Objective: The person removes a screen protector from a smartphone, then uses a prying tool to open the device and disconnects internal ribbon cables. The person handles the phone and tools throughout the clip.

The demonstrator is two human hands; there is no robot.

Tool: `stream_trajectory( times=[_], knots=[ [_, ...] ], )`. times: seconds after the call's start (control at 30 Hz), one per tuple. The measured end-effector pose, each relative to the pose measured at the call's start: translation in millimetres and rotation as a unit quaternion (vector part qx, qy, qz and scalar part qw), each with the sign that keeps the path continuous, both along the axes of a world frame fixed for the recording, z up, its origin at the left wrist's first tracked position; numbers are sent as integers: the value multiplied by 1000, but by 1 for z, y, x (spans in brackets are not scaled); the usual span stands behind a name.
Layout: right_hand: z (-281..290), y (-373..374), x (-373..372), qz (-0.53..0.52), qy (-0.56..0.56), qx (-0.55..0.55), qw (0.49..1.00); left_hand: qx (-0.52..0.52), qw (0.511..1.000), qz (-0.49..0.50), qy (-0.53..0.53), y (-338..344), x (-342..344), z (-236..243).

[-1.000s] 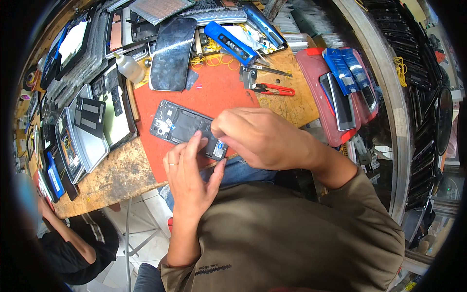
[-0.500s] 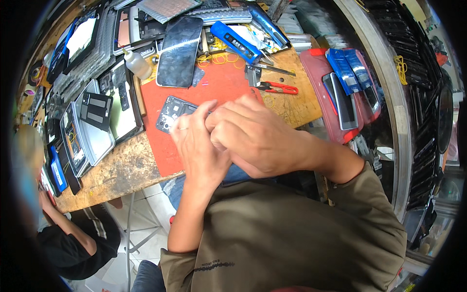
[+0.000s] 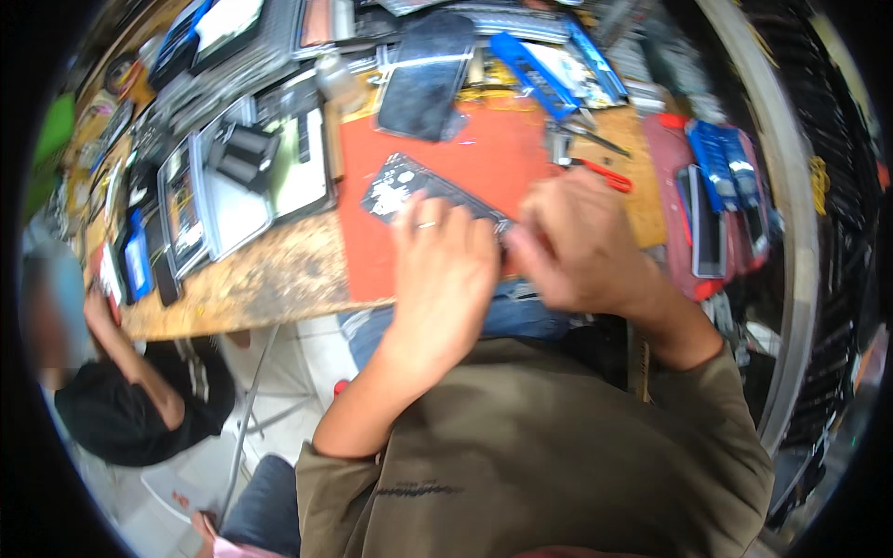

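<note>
An opened dark phone (image 3: 391, 186), back off and inner parts showing, lies tilted on an orange-red mat (image 3: 367, 260). My left hand (image 3: 442, 279) is over its lower edge, fingers curled on it. My right hand (image 3: 577, 242) is at the phone's right end, closed with thumb against fingers; whatever it holds is hidden and blurred. Just beyond it lie red-handled cutters (image 3: 612, 179). A large dark screen (image 3: 419, 84) lies at the top of the mat.
The worn wooden bench (image 3: 242, 288) carries stacked parts and devices, blue tools (image 3: 528, 70) and a bottle (image 3: 339, 82). A red tray (image 3: 679, 242) with phones sits at right, beside a metal frame (image 3: 791, 279). A co-worker (image 3: 130, 391) sits at lower left.
The view has shifted and blurred, moving the bench rightward in the picture. My hands, bunched together half a second ago, are now apart, showing more of the phone.
</note>
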State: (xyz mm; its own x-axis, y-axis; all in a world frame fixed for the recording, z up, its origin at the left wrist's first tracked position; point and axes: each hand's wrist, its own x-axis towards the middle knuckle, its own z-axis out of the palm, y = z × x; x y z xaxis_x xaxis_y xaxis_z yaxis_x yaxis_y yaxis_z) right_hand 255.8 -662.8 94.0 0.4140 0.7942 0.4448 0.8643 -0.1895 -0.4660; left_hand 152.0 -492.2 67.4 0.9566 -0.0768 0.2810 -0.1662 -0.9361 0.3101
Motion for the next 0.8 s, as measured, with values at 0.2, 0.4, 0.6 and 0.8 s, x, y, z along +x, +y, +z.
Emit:
stream_trajectory(
  times=[0.2,0.4,0.6,0.8],
  knots=[
    [7,4,2,9,-10,-29,999,9,999,11,-37,-3,3,-12],
    [11,3,1,64,37,-40,996,2,1000,8,-11,-2,0,-13],
    [7,-1,2,-7,81,-16,997,-5,1000,1,1,-4,1,-5],
    [-1,-1,12,-72,94,62,991,-121,992,16,-38,21,-4,-11]
  ],
)
